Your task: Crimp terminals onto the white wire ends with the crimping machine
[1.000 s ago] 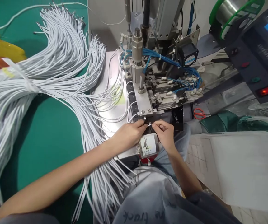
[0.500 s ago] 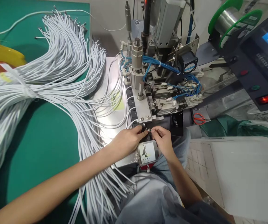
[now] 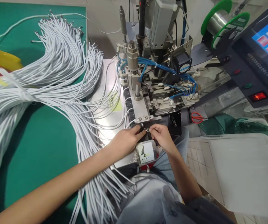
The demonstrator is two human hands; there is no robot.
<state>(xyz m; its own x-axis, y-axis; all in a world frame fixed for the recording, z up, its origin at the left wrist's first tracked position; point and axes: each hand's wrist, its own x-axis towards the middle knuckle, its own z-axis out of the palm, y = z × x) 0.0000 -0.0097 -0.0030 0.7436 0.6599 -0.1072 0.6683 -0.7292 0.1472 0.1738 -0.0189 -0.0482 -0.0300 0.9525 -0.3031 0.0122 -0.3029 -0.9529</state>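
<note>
My left hand (image 3: 127,139) is closed at the front end of the soldering machine (image 3: 141,112), thumb and forefinger together near its black cable holder (image 3: 132,113). What lies between those fingers is hidden. Just to the right, my right hand (image 3: 162,137) pinches a small metal connector (image 3: 147,129), and its fingertips almost meet those of the left. White cables (image 3: 115,124) run from a large tied bundle (image 3: 54,90) into the holder beside my left hand. Below both hands sits a clear box with a white label (image 3: 147,151).
A green mat (image 3: 47,140) lies under the bundle, with a yellow object (image 3: 5,57) at far left. A solder spool (image 3: 220,23) and a control panel (image 3: 248,67) stand right. Red-handled scissors (image 3: 196,117) lie near a white tray (image 3: 246,168).
The view has shifted slightly. My right hand has come a little closer to my left, with the fingertips at the connector; my left hand stays at the holder.
</note>
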